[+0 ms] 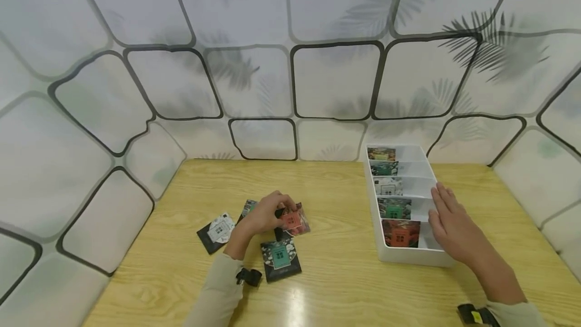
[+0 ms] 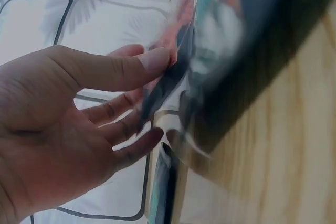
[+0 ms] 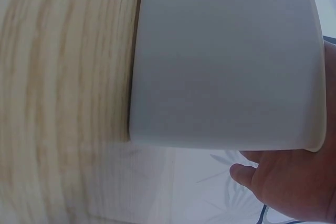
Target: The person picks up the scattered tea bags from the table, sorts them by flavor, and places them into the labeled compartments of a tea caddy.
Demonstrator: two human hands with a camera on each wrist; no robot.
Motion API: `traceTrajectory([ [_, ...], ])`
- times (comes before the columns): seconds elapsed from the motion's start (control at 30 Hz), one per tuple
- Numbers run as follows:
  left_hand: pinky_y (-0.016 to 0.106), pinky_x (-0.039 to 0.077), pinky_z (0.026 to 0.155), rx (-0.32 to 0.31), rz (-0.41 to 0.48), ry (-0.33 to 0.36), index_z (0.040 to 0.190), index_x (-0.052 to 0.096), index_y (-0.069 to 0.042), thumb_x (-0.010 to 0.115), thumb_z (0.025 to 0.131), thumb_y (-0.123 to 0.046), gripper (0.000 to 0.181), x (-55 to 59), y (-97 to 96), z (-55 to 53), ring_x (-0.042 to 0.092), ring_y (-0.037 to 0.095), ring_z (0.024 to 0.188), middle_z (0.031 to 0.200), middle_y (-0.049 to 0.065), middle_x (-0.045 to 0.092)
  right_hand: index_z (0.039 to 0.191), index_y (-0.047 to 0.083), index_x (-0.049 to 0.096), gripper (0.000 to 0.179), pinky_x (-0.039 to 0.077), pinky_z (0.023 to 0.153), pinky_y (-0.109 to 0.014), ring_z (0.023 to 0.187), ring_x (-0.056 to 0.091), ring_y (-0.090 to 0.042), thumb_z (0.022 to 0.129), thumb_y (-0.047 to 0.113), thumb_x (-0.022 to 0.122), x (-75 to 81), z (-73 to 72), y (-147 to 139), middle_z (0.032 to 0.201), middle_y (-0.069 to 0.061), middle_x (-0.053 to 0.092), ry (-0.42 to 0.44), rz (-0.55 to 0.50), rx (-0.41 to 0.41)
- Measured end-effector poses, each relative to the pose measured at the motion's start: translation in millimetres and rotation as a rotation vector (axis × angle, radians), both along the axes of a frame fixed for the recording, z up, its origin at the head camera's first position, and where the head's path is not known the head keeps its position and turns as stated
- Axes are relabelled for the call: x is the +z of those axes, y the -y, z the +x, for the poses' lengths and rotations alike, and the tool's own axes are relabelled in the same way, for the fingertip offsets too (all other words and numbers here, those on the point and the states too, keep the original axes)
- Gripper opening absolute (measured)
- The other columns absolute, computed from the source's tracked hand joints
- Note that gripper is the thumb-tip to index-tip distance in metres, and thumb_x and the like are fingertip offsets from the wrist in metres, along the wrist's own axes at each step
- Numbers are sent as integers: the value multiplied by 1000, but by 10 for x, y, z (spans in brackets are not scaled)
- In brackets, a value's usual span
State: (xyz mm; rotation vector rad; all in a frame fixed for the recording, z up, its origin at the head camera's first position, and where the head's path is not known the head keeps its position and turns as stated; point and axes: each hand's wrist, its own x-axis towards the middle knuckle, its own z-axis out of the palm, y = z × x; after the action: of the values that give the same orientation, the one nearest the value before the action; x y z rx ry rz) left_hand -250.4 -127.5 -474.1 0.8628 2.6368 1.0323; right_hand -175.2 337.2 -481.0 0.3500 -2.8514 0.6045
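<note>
My left hand [image 1: 267,214] pinches a red-and-black flat packet [image 1: 295,221] between thumb and fingers, low over the wooden table. The left wrist view shows this packet tilted, its dark edge [image 2: 167,85] beside my thumb. Around that hand lie a green-labelled packet [image 1: 280,260], a white-labelled packet [image 1: 220,230] and another green one [image 1: 248,207], partly covered by the hand. My right hand [image 1: 458,228] rests with straight fingers on the right rim of a white divided box [image 1: 413,256]. In the right wrist view, the box wall [image 3: 226,66] hides most of that hand.
The box has several compartments in a row, each with packets standing at its left side. A red packet [image 1: 401,233] fills the nearest one, a yellowish packet [image 1: 382,154] the farthest. A patterned wall covering [image 1: 338,82] rises behind the wooden table [image 1: 336,286].
</note>
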Motion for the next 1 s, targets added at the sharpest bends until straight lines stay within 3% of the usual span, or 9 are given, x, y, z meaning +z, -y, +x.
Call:
traceTrajectory([
  [0.1, 49, 53, 91, 4, 34, 44, 113, 71, -9, 81, 85, 4, 32, 6, 10, 16, 60, 36, 115, 124, 12, 62, 157, -13, 20, 58, 14, 115, -71, 153, 7, -48, 111, 21, 32, -2, -6, 9, 166, -30, 12, -2, 10, 2],
  [0.2, 39, 52, 81, -17, 41, 51, 114, 72, -10, 76, 87, 8, 32, 12, 20, 12, 61, 30, 104, 127, 12, 64, 157, -13, 20, 58, 15, 115, -71, 153, 6, -48, 111, 21, 32, 20, -13, 22, 166, -30, 11, 3, 21, -1],
  [0.3, 31, 42, 66, -55, 51, 36, 113, 73, -9, 67, 88, 16, 36, 21, 32, -7, 53, 24, 85, 122, 12, 66, 157, -13, 19, 59, 15, 116, -69, 153, 7, -48, 111, 21, 32, 36, -15, 31, 166, -30, 11, 10, 28, -8],
  [0.37, 30, 39, 63, -68, 63, 29, 113, 74, -8, 63, 87, 19, 40, 29, 39, -17, 51, 23, 82, 119, 12, 67, 157, -13, 18, 59, 14, 117, -67, 153, 7, -48, 111, 22, 31, 31, -12, 31, 166, -30, 10, 16, 29, -13],
  [0.6, 34, 44, 73, -74, 115, 31, 119, 72, -6, 62, 96, 10, 30, 49, 86, -26, 58, 22, 95, 122, 13, 67, 157, -13, 17, 59, 13, 118, -67, 153, 6, -48, 111, 21, 32, 32, -8, 35, 166, -30, 9, 30, 26, -13],
  [0.8, 33, 48, 73, -96, 163, 24, 121, 70, -5, 67, 96, 4, 27, 91, 86, -38, 58, 22, 93, 121, 12, 67, 158, -12, 16, 60, 12, 118, -67, 153, 5, -47, 112, 22, 31, 55, -2, 40, 167, -30, 8, 35, 28, -14],
  [1.0, 36, 49, 78, -64, 192, 18, 122, 69, -6, 68, 97, 1, 26, 134, 75, -7, 60, 27, 103, 129, 13, 65, 158, -13, 17, 59, 13, 116, -70, 153, 4, -48, 112, 22, 31, 27, 6, 38, 166, -30, 9, 35, 43, -17],
])
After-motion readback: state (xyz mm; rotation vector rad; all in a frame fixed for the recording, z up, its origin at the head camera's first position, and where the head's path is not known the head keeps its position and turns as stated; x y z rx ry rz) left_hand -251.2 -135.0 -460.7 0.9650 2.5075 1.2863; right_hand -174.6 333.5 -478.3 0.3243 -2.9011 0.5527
